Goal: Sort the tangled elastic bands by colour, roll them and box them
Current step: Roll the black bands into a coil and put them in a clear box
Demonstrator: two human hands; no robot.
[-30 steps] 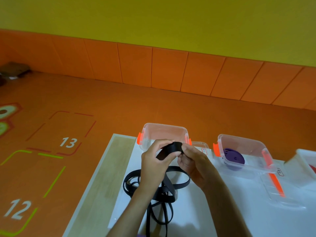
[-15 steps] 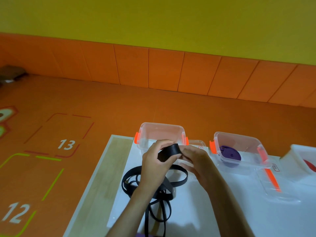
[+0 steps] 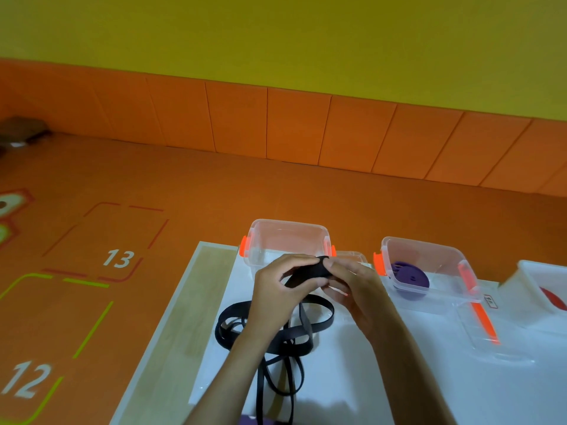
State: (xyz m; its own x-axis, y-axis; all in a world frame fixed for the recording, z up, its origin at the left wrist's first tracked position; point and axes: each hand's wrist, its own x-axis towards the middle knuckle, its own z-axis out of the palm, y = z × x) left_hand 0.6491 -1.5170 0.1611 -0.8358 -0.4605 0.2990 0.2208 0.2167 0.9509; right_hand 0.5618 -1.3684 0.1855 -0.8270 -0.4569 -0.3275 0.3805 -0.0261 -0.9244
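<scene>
A white table top [image 3: 399, 378] with a pale wood strip [image 3: 184, 317] along its left edge fills the lower right of the frame. An orange floor [image 3: 214, 191] is seen beyond it, painted with the numbers 13 [image 3: 119, 258] and 12 [image 3: 26, 378] at lower left. Orange wall panels [image 3: 294, 127] run across the middle, with a yellow wall [image 3: 276, 35] above. A dark object [image 3: 21, 133], too blurred to identify, lies at far left. An empty clear box [image 3: 288, 237] with orange clips stands at the table's far edge, centre frame. A second clear box [image 3: 411, 277] to its right holds a purple roll [image 3: 409, 276], with a clear lid [image 3: 491, 342] lying in front of it. A white box [image 3: 540, 280] at the right edge holds something red [image 3: 555, 297]. A black roll [image 3: 313, 271] is held just in front of the empty box. It is pinched by the curled fingers and thumb of the left hand [image 3: 276, 289], and the fingertips of the right hand [image 3: 356, 289] are closed on its right end. The loose black band [image 3: 276, 335] trails from the roll in tangled loops on the table below the hands. Compared with half a second earlier, the grip and the boxes are unchanged, and less of the roll's flat face is shown. Since one second ago the scene has shifted slightly up and left in the frame.
</scene>
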